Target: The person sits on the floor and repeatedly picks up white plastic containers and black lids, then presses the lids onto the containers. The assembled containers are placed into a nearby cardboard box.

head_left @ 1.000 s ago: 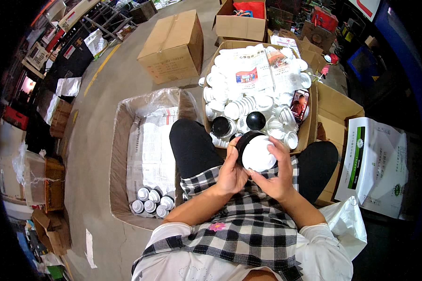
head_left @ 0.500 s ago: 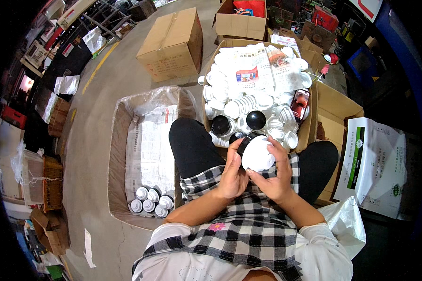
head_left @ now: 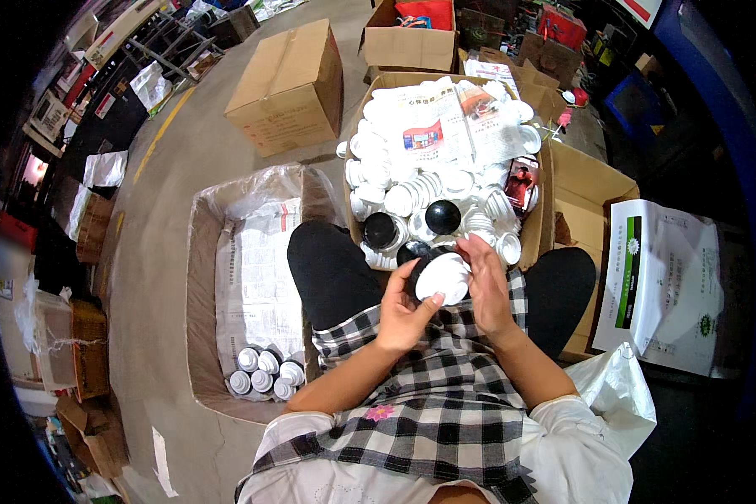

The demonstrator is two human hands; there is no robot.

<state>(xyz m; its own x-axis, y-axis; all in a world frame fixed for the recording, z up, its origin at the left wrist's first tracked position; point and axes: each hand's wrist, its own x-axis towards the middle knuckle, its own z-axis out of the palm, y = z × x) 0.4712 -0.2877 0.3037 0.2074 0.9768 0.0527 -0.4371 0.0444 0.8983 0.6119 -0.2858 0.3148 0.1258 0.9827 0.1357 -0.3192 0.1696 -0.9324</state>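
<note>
My left hand (head_left: 403,317) grips a round white plastic cap (head_left: 445,280) joined to a black dome-shaped part (head_left: 417,273), thumb on the white side. My right hand (head_left: 489,287) is at the cap's right edge, its fingers stretched out; whether it touches the cap cannot be made out. Just beyond, a carton (head_left: 548,239) is full of loose white plastic caps (head_left: 458,184). Two black domes, a left one (head_left: 379,230) and a right one (head_left: 443,217), lie on them. A newspaper sheet (head_left: 433,122) and a red package (head_left: 522,182) also rest there.
At my left, a plastic-lined carton (head_left: 195,336) holds newspaper (head_left: 259,277) and several white-and-black pieces (head_left: 262,381) at its near end. A closed carton (head_left: 286,88) stands beyond it. On my right are an open carton (head_left: 592,185) and a printed white sheet (head_left: 668,290).
The right hand's fingers have straightened from their grip round the cap. The left hand has shifted slightly left and down with the piece. The whole view has shifted a little.
</note>
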